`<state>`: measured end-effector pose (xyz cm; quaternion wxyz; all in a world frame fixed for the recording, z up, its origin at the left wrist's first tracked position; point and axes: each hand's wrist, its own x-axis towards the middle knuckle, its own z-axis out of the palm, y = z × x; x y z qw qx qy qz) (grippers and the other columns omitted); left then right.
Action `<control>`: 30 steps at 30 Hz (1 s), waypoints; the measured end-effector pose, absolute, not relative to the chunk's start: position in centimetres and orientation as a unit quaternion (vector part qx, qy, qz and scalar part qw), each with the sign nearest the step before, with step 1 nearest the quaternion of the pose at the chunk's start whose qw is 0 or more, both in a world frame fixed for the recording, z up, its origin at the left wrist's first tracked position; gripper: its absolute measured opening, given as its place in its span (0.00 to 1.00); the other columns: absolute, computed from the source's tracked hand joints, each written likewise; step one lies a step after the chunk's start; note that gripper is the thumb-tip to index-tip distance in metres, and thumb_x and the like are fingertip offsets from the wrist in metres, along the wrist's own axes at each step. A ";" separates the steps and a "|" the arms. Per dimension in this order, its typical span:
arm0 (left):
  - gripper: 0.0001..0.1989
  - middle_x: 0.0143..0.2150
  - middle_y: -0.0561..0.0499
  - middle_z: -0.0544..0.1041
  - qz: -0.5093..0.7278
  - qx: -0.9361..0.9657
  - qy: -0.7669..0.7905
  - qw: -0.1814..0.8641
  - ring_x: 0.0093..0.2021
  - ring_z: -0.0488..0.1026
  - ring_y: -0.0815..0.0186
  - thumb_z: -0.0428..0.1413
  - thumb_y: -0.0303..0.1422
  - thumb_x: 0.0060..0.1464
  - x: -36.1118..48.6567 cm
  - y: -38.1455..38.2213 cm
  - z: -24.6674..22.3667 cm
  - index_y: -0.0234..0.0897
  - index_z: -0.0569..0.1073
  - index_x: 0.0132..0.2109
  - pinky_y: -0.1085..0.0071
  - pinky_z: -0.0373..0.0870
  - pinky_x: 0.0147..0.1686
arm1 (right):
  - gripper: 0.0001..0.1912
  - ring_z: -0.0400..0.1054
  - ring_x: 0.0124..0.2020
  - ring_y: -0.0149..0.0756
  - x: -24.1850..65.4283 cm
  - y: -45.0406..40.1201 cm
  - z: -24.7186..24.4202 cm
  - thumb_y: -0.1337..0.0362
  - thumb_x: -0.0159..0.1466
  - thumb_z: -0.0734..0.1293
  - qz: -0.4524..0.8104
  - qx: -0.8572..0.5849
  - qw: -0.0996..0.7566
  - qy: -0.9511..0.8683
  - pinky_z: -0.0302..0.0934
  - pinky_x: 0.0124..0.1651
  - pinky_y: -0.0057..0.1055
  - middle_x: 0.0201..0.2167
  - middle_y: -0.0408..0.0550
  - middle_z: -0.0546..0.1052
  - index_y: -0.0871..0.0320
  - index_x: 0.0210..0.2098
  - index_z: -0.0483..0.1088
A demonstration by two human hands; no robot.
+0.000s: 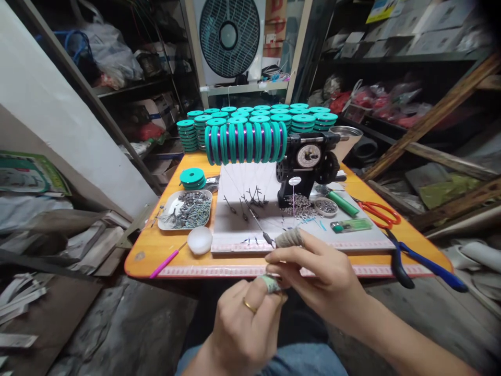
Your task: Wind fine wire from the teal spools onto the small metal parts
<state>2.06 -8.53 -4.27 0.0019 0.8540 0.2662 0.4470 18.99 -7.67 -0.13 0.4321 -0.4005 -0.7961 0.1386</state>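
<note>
My left hand (pixel 248 321), with a ring and a pale-green wrapped fingertip, is closed in a pinch just below my right hand (pixel 321 263). What lies between its fingertips is hidden. My right hand, one finger wrapped in grey tape, pinches a thin fishing line close to the left fingertips. A dark oval weight (pixel 268 237) hangs on a line just beyond them. Lines run up to a row of teal foam spools (pixel 246 142) wound with purple line, mounted on a black winding device (pixel 309 159) with a dial. Several small dark rig pieces (pixel 254 197) lie on the grey board.
On the orange table (pixel 188 163) are a tray of small metal parts (pixel 186 210), a white round lid (pixel 199 240), a pink-handled needle tool (pixel 168 262), a green lighter (pixel 352 225), orange-handled scissors (pixel 379 213) and blue-handled pliers (pixel 430 265). Stacked teal spools (pixel 259 119) stand behind.
</note>
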 end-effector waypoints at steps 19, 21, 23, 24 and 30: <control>0.06 0.25 0.54 0.72 0.267 0.563 0.414 0.663 0.28 0.67 0.70 0.59 0.26 0.48 0.2 -5.4 -1.8 0.34 0.72 0.25 0.75 0.63 0.29 | 0.13 0.72 0.40 0.36 20.1 -8.0 -2.2 0.72 0.64 0.62 0.061 -0.314 0.377 -0.869 0.69 0.42 0.28 0.39 0.53 0.76 0.59 0.47 0.70; 0.03 0.30 0.52 0.74 0.292 0.531 0.392 0.693 0.30 0.69 0.70 0.61 0.27 0.47 0.1 -5.1 -1.8 0.34 0.73 0.28 0.76 0.64 0.31 | 0.12 0.72 0.39 0.36 19.9 -8.0 -2.6 0.72 0.63 0.63 0.057 -0.343 0.388 -0.854 0.69 0.40 0.28 0.38 0.52 0.76 0.58 0.45 0.70; 0.06 0.38 0.48 0.75 0.378 0.506 0.381 0.675 0.33 0.70 0.70 0.61 0.31 0.49 0.1 -5.5 -2.3 0.35 0.74 0.36 0.74 0.67 0.35 | 0.12 0.72 0.37 0.34 19.5 -8.0 -3.0 0.73 0.61 0.64 0.061 -0.377 0.416 -0.825 0.69 0.39 0.26 0.37 0.50 0.75 0.57 0.43 0.71; 0.08 0.42 0.47 0.74 0.434 0.488 0.384 0.653 0.33 0.71 0.70 0.60 0.33 0.51 0.2 -5.9 -2.8 0.36 0.74 0.39 0.73 0.68 0.37 | 0.12 0.72 0.36 0.33 19.2 -8.0 -3.3 0.74 0.60 0.65 0.061 -0.395 0.435 -0.807 0.69 0.38 0.25 0.36 0.50 0.75 0.57 0.42 0.71; 0.15 0.25 0.52 0.72 0.493 0.309 0.418 0.698 0.14 0.59 0.80 0.62 0.42 0.47 2.6 -8.2 -6.1 0.32 0.76 0.32 0.84 0.54 0.11 | 0.11 0.73 0.33 0.31 18.6 -8.8 -4.2 0.73 0.58 0.67 -0.011 -0.466 0.467 -0.752 0.70 0.39 0.20 0.36 0.47 0.75 0.55 0.40 0.73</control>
